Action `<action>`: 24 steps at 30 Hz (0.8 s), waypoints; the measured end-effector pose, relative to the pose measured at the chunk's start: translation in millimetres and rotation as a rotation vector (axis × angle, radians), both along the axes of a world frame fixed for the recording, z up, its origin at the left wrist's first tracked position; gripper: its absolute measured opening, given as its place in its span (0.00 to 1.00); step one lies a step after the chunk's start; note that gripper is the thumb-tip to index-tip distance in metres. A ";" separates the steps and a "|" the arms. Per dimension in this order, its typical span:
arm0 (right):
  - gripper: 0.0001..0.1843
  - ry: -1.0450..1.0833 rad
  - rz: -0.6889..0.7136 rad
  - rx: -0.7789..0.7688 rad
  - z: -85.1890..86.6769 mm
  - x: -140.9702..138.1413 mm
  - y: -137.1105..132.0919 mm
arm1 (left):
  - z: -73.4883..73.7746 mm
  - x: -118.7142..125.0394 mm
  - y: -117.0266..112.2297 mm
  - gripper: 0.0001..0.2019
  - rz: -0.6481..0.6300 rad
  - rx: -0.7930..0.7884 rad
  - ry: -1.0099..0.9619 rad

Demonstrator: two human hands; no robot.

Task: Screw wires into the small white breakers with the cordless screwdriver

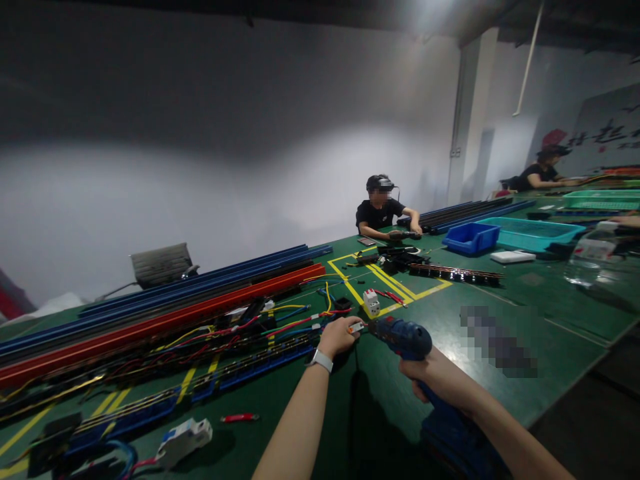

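Note:
My right hand (pixel 445 380) is wrapped round the grip of a blue cordless drill (pixel 403 337), whose nose points left. My left hand (pixel 339 339), with a watch on its wrist, pinches a small white-and-orange part (pixel 356 327) right at the drill's tip. Whether the bit touches that part I cannot tell. Just beyond them on the green table stands a white circuit breaker (pixel 371 303), with short red wires (pixel 393 297) beside it. Left of my left hand lies a long blue rail (pixel 270 363) with metal strips and coloured wires.
Orange channels (pixel 165 320) and blue channels (pixel 200 277) lie along the left. Another breaker (pixel 185 441) and a red wire (pixel 240 418) are near me. Across the table a person (pixel 381 210) works, near a blue bin (pixel 471 239), a turquoise basket (pixel 533 233) and a plastic bottle (pixel 593 257).

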State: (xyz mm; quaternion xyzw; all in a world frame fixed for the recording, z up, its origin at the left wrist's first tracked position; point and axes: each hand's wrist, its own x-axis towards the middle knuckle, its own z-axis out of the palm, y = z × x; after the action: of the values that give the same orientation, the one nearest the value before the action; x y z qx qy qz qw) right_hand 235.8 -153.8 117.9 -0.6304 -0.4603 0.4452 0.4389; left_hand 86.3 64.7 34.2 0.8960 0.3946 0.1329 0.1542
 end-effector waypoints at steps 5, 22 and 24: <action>0.16 0.011 0.010 0.002 2.6 -1.3 -1.1 | 0.5 -0.3 -0.9 0.19 -0.004 -0.003 -0.008; 0.15 -0.007 0.033 -0.003 -3.3 3.1 1.1 | 4.1 0.2 -1.7 0.19 -0.019 -0.010 0.005; 0.16 -0.006 0.032 -0.003 -1.5 2.9 1.0 | 3.9 0.2 -1.8 0.19 -0.018 -0.010 0.003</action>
State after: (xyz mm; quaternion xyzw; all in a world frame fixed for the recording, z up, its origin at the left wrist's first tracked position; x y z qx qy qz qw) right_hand 238.7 -152.8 116.4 -0.6251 -0.4709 0.4509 0.4292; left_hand 86.5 63.0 38.1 0.8990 0.3873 0.1283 0.1592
